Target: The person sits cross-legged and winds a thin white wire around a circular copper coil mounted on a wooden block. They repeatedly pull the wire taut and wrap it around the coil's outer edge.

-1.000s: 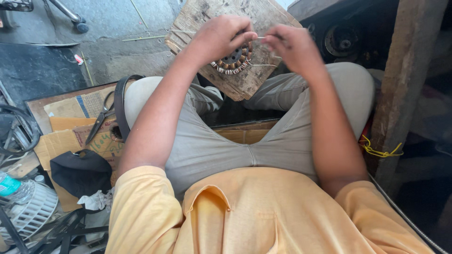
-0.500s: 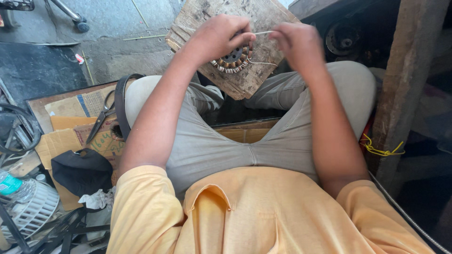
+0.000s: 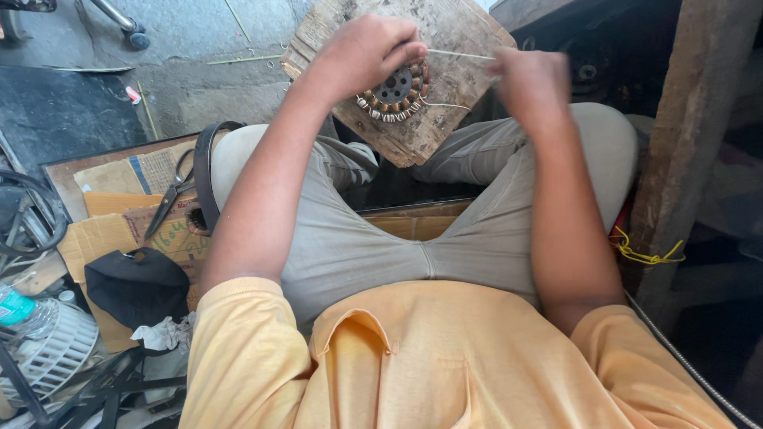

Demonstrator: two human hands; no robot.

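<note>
A round motor stator (image 3: 395,93) with copper-brown coils and white ties lies on a worn wooden board (image 3: 445,71) resting across my knees. My left hand (image 3: 362,52) presses down on the stator's upper left edge, fingers curled over it. My right hand (image 3: 532,79) is blurred, to the right of the stator, pinching a thin pale string (image 3: 461,55) that runs taut from the stator to the fingers. A second loose strand (image 3: 445,105) trails off the stator's right side.
Scissors (image 3: 171,199) lie on flattened cardboard (image 3: 111,230) at my left, beside a dark strap loop (image 3: 203,175). A black cloth (image 3: 135,282), a white fan guard (image 3: 48,353) and a plastic bottle (image 3: 16,306) sit lower left. A wooden post (image 3: 687,135) stands at right.
My right hand has pulled away to the right from the stator, drawing the string out taut. My left hand stays on the stator.
</note>
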